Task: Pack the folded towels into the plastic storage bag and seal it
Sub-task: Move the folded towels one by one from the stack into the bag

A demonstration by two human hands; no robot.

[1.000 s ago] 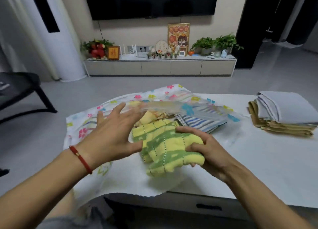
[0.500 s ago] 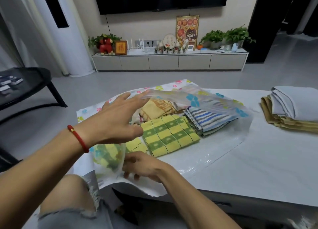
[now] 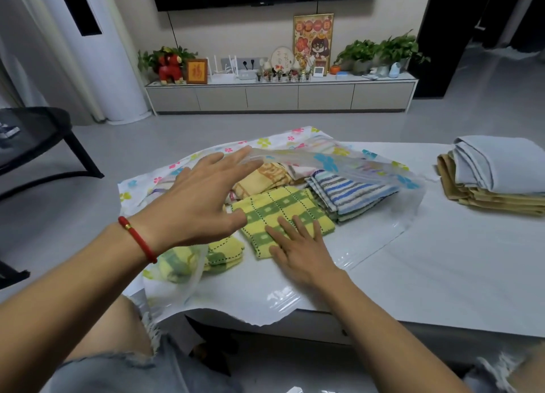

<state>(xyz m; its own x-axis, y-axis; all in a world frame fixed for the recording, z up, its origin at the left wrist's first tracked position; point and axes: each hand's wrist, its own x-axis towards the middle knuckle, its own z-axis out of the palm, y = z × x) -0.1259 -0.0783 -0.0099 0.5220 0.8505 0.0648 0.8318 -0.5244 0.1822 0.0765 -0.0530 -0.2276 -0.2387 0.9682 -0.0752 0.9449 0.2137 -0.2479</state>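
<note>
Presently: left hand (image 3: 194, 203), fingers spread, lifting upper film of plastic storage bag (image 3: 380, 203) to keep mouth open; right hand (image 3: 295, 242) flat, pressing green-and-yellow checked towel (image 3: 277, 209) inward beside striped towel (image 3: 351, 195). Unpacked stack (image 3: 498, 183) well apart on surface (image 3: 442, 268).

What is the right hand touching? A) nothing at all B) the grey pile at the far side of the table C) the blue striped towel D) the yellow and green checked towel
D: the right hand lies flat with straight fingers on the yellow and green checked towel, while the blue striped towel sits beside it, untouched.
</note>
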